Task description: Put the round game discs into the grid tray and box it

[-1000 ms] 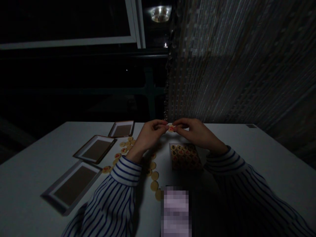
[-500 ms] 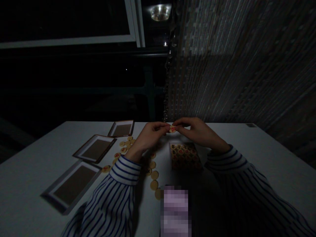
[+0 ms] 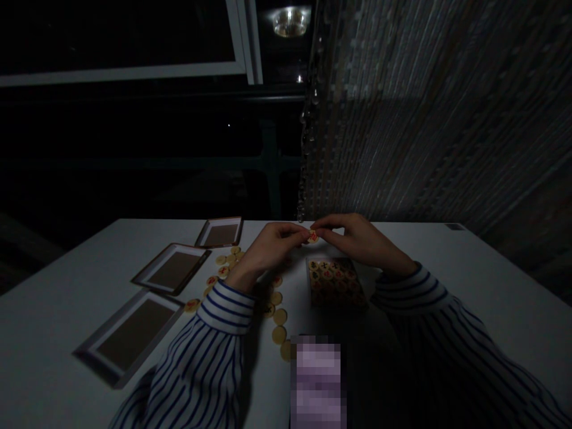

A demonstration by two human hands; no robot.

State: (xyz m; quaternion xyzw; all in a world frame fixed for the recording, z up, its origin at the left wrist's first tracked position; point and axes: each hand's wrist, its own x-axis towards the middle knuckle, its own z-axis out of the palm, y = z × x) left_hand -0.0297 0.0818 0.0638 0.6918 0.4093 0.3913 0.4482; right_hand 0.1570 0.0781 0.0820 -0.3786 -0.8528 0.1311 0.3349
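A round Chinese chess piece (image 3: 313, 236) with a red character is pinched between my two hands above the far part of the table. My left hand (image 3: 277, 243) grips its left edge with thumb and fingertips. From the other side, my right hand (image 3: 357, 237) holds it the same way. Just below my right hand lies a box (image 3: 336, 285) filled with rows of chess pieces, some marked black and some red. Loose chess pieces (image 3: 279, 317) are scattered under and around my left forearm, several face down. Part of that group is hidden by the arm.
Three shallow framed trays or lids (image 3: 172, 268) lie along the left of the white table (image 3: 469, 298). A phone-like object (image 3: 318, 381) with a blurred screen is at the near edge. A beaded curtain (image 3: 384, 119) hangs behind on the right, a dark window on the left.
The chess piece has turned slightly between my fingertips and dropped a little. Both hands stay in nearly the same place; the box and loose pieces have not moved.
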